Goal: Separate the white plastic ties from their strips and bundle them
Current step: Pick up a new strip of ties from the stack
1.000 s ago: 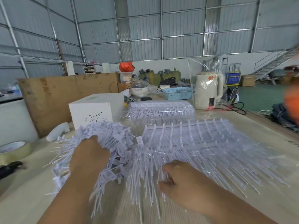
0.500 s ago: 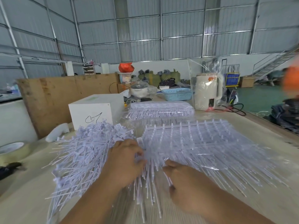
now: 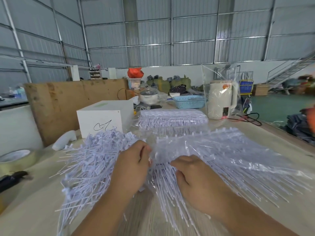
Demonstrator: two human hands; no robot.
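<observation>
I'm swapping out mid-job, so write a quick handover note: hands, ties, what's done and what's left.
Left hand: fingers curled at the left edge of the strip sheets, seemingly gripping ties.
Right hand: resting on the same sheets, holding them down.
Done: loose ties piled on the table to the left, not bundled.
Left: these sheets, the wrapped stack behind, then bundling.

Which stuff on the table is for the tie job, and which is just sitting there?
For the job:
loose tie pile
tie strips
wrapped tie stack
left hand and right hand, both at the strips

Just lying about:
white box
tape roll
blue basket
kettle
small pot
</observation>
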